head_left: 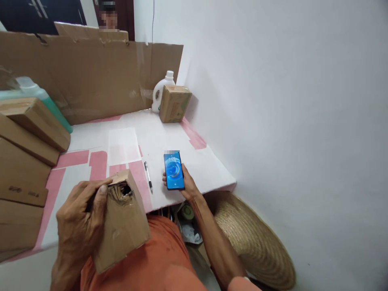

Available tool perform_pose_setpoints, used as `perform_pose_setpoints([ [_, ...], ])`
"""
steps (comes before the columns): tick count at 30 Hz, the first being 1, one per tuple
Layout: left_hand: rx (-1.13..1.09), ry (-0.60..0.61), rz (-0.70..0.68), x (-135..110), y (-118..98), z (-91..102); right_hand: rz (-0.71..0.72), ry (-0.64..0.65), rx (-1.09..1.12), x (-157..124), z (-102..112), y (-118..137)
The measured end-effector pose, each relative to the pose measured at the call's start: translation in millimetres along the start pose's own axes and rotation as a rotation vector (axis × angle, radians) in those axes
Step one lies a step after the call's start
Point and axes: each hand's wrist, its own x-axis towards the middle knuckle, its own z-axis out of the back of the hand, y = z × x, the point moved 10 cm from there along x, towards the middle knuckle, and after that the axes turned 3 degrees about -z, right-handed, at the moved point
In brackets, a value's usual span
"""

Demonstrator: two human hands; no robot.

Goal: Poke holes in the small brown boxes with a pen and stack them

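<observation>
Within the left hand grip sits the cardboard box.

The phone screen reads 5:09 — dark print on the stacked boxes is illegible.

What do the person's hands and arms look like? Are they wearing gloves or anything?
No gloves. The left hand and the right hand are both bare, with no ring, watch or bracelet showing. The forearms are bare too, with no long sleeves. An orange shirt shows below them, and an orange sleeve edge shows high on the right arm at the picture's bottom.
</observation>
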Motion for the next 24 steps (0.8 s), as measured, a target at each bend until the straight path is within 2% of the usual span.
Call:
perform_pose_setpoints([
  [4,-0.01,0.029,0.046,6,10,-2.5,0.089,-0.285,-0.298,34,40,7],
  [7,-0.032,0.048,0.117,18,27,-8.0,0.142,-0.401,-0.447,44,58,19],
  [10,-0.047,0.058,0.193,34,47,-15.7,0.221,-0.475,-0.648,41,66,36],
  [14,-0.13,0.102,0.341,48,75,-29.3,0.328,-0.505,-0.896,30,61,52],
  [19,-0.344,0.11,0.467,46,99,-37.9,0.415,-0.494,-1.09,22,47,54],
  [21,-0.456,0.047,0.511,41,112,-35.6,0.458,-0.487,-1.13,18,41,55],
  [24,-0.718,-0.143,0.588,27,138,-32.9,0.521,-0.433,-1.155,8,27,54],
])
